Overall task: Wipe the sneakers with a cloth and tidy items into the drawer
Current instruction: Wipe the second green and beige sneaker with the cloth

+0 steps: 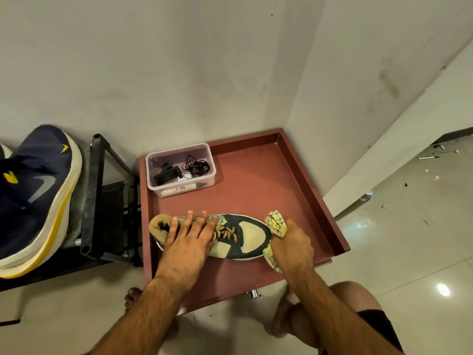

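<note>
A green and cream sneaker (245, 237) lies on its side in the open reddish-brown drawer (302, 180), toe pointing right. My left hand (189, 239) rests flat on its ankle and laces, fingers spread and straight. My right hand (291, 247) grips a yellow patterned cloth (276, 222) and holds it against the toe. A navy sneaker (38, 196) with a white and yellow sole sits on a black rack at the far left.
A clear plastic box (158, 185) with a black cable and a small black device stands in the drawer's back left corner. The black metal rack (92, 198) stands beside the drawer. Walls close behind. My bare feet stand on a glossy tiled floor (409, 239).
</note>
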